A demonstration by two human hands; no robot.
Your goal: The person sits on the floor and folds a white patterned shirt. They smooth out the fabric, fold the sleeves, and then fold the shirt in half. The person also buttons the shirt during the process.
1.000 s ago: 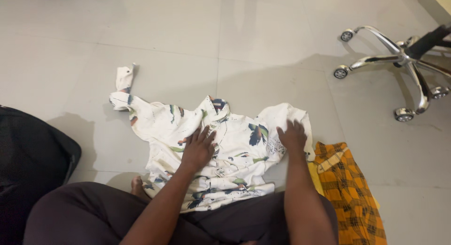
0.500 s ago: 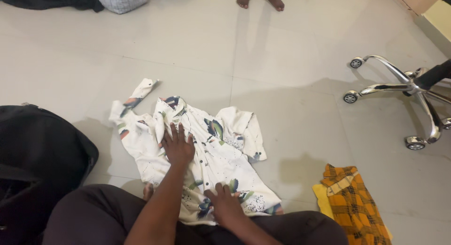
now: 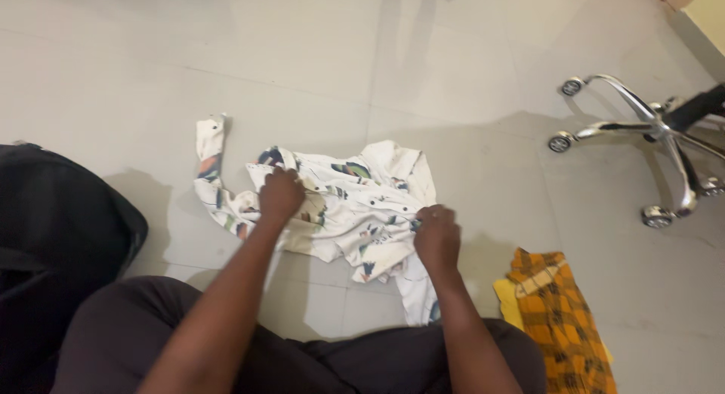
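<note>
Fists: left hand [image 3: 281, 194] and right hand [image 3: 436, 237] are each clenched on the white printed shirt [image 3: 355, 209].

Soft, even indoor light fills the scene, probably from overhead. The pale glossy tiled floor [image 3: 468, 77] carries broad grey shadows beside the bulky black fabric bag [image 3: 53, 235] and beneath the chrome five-spoke chair base [image 3: 649, 137] (which glints faintly). Slight motion blur softens everything; edges bow mildly.
</note>
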